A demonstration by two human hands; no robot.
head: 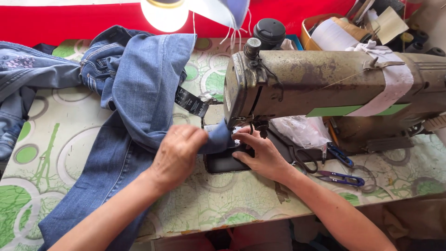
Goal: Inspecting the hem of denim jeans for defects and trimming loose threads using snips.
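A pair of blue jeans (139, 93) lies across the table, one folded edge running under the needle of an old olive-grey sewing machine (320, 79). My left hand (179, 151) presses down on the denim just left of the needle, fingers curled over the fold. My right hand (260, 153) lies flat on the dark machine bed (223, 163) just right of the needle, fingertips touching the denim edge. A black tag (191, 102) hangs from the jeans behind my left hand.
Blue thread snips (341, 177) and a blue-handled tool (339, 154) lie right of the machine, with scissors (302, 160) and a clear plastic bag (302, 130). More denim (18, 88) is piled at far left. A lamp (165, 13) shines above. The tablecloth (232, 200) is green-patterned.
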